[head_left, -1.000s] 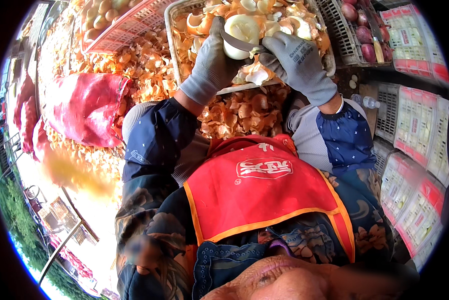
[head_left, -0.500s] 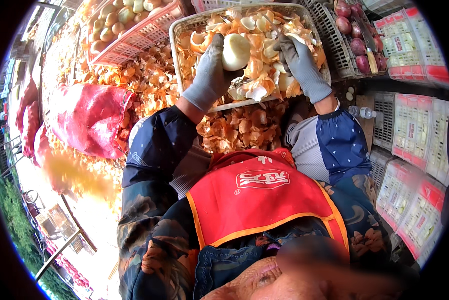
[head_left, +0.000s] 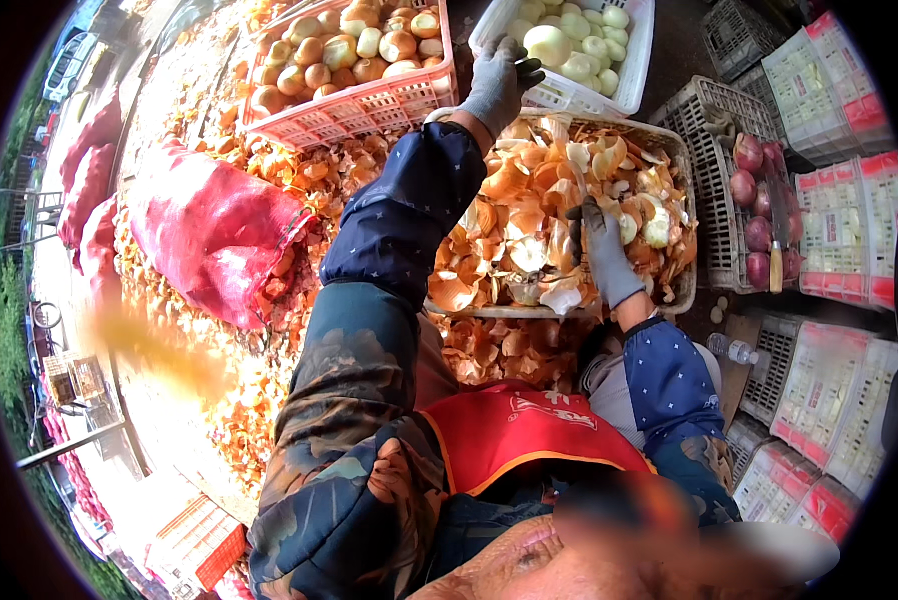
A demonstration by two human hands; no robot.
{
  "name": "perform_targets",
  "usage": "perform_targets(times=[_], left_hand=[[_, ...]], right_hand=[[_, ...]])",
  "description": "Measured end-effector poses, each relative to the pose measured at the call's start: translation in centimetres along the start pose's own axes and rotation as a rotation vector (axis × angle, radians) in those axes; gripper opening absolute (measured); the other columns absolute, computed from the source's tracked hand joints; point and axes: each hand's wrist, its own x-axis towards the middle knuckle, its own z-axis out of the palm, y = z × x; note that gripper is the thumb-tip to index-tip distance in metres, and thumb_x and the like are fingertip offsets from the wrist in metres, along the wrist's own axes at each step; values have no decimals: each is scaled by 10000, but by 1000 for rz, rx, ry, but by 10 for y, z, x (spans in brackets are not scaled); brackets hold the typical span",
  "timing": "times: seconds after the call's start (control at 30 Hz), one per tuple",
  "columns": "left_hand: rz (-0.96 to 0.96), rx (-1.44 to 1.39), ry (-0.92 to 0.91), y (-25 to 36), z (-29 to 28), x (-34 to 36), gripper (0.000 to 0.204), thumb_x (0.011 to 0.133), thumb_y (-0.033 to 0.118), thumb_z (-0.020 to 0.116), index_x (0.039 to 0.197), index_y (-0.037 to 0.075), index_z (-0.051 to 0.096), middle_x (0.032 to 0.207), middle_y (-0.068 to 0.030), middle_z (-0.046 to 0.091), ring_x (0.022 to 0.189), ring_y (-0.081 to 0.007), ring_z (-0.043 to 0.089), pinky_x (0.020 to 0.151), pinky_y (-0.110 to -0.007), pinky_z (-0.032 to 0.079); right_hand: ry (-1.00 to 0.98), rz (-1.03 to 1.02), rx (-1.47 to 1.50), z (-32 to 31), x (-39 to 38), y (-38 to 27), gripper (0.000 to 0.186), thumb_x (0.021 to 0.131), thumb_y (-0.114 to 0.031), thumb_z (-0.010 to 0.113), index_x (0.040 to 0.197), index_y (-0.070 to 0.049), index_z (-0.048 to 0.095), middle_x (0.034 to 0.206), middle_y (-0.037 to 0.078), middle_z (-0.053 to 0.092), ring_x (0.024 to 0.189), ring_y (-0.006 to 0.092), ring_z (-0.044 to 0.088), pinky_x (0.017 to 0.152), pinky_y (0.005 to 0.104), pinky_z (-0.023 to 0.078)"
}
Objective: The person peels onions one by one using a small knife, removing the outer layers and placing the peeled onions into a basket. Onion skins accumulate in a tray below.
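My left hand [head_left: 497, 84], in a grey glove with dark fingertips, reaches to the near left corner of a white crate [head_left: 569, 98] of peeled onions. Its fingers are spread, and a large peeled onion [head_left: 547, 45] lies just beyond them, apparently out of the grip. My gloved right hand [head_left: 609, 255] is closed over a tray [head_left: 685, 200] heaped with onion skins [head_left: 519, 205]. From that hand a thin knife blade [head_left: 577, 165] points away over the skins; its handle is hidden in the fingers.
A pink crate [head_left: 359, 108] of unpeeled onions stands far left, near a red mesh sack [head_left: 214, 235]. On the right, a dark crate [head_left: 714, 130] holds red onions [head_left: 744, 188] and a wooden-handled knife [head_left: 775, 265]. Packed boxes [head_left: 849, 230] line the right side. A plastic bottle [head_left: 734, 349] lies near my right sleeve.
My left hand has carried the peeled onion away from the tray to the white crate and opened. My right hand stays over the skins. The view has shifted, showing more of the far crates.
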Motion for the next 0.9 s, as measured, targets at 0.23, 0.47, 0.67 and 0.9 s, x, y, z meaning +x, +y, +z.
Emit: perform_targets(times=[0.23, 0.47, 0.67, 0.9], left_hand=[[495, 1016, 159, 50, -128, 47, 318, 905, 183, 621, 1149, -21, 603, 980, -107, 695, 850, -145, 644, 762, -285, 517], [341, 1803, 743, 162, -273, 64, 550, 815, 451, 618, 1241, 109, 554, 1153, -247, 585, 1059, -395, 576, 909, -455, 464], [-23, 1804, 640, 186, -301, 90, 788, 806, 544, 594, 1332, -13, 410, 1200, -302, 576, 1156, -415, 547, 970, -426, 435], [43, 1835, 653, 182, -268, 96, 657, 784, 501, 641, 1236, 42, 514, 1138, -253, 625, 1095, -366, 597, 921, -423, 466]], right_hand=[[176, -375, -585, -13, 62, 82, 362, 996, -253, 450, 1083, 67, 597, 867, 247, 643, 800, 294, 612, 750, 360, 476], [239, -509, -700, -13, 75, 96, 341, 994, -231, 468, 1086, 72, 594, 931, 235, 646, 862, 304, 628, 779, 365, 473], [229, -533, -676, -9, 84, 102, 326, 982, -191, 425, 1084, 80, 574, 954, 231, 649, 893, 314, 641, 794, 358, 493], [197, -620, -675, -21, 104, 125, 333, 964, -173, 389, 1094, 88, 551, 945, 226, 641, 886, 298, 634, 795, 341, 490]])
